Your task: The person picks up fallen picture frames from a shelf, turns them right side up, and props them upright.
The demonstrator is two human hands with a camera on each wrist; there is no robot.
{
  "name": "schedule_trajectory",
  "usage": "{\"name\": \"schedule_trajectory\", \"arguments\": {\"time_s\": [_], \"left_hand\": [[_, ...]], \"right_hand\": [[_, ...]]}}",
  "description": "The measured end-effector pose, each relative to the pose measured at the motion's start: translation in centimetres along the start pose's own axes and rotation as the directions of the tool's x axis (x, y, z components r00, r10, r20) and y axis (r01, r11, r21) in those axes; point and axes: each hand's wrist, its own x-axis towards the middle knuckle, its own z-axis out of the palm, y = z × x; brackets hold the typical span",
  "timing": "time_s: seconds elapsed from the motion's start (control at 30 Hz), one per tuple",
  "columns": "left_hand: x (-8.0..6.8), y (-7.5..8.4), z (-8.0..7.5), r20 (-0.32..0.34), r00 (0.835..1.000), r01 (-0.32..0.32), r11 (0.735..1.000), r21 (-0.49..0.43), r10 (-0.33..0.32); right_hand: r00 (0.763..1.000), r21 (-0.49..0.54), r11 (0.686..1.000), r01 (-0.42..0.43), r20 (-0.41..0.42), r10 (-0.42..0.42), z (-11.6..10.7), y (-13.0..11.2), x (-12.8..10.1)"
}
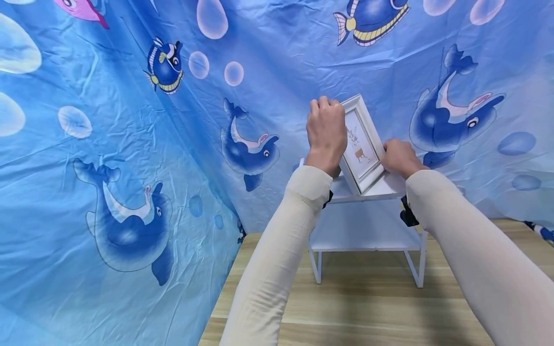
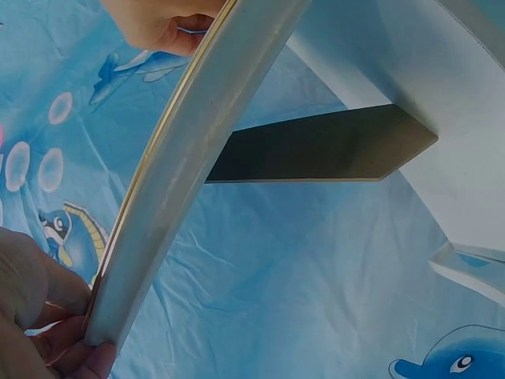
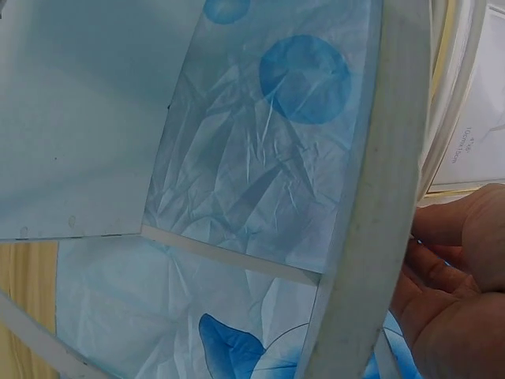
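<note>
A white picture frame (image 1: pixel 362 144) with a small print of leaves and a brown shape stands tilted above the white table (image 1: pixel 346 192). My left hand (image 1: pixel 326 132) pinches its upper left edge; in the left wrist view the left hand's fingers (image 2: pixel 79 359) grip the frame's edge. On the opposite side, my right hand (image 1: pixel 402 156) grips the frame's right edge, lower down. From behind the frame a dark stand leg (image 2: pixel 323 146) sticks out, its far end at the tabletop. In the right wrist view, the right hand (image 3: pixel 458 276) is beside the frame's corner, fingertips partly hidden.
The small white table has a lower shelf (image 1: pixel 365 235) and thin white metal legs (image 1: pixel 420 259). Behind and to the left hangs a blue sheet (image 1: pixel 195 158) printed with dolphins, fish and bubbles. Underfoot lies a light wood floor (image 1: pixel 368 307).
</note>
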Motion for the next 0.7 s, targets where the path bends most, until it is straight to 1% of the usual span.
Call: {"name": "schedule_trajectory", "arguments": {"time_s": [0.17,0.47,0.7], "left_hand": [[0.00,-0.04,-0.01,-0.001,1.000,-0.003,1.000,0.006,0.003],[-0.04,-0.20,0.08,-0.003,1.000,-0.004,1.000,0.005,0.004],[-0.10,-0.40,0.41,-0.024,1.000,-0.006,1.000,0.009,0.006]], "right_hand": [[1.000,-0.004,1.000,-0.017,0.005,0.017,0.12,-0.23,-0.20],[1.000,-0.029,1.000,-0.010,0.004,0.010,-0.04,-0.32,-0.47],[1.000,-0.052,0.999,-0.012,-0.003,0.011,0.01,-0.38,-0.42]]}}
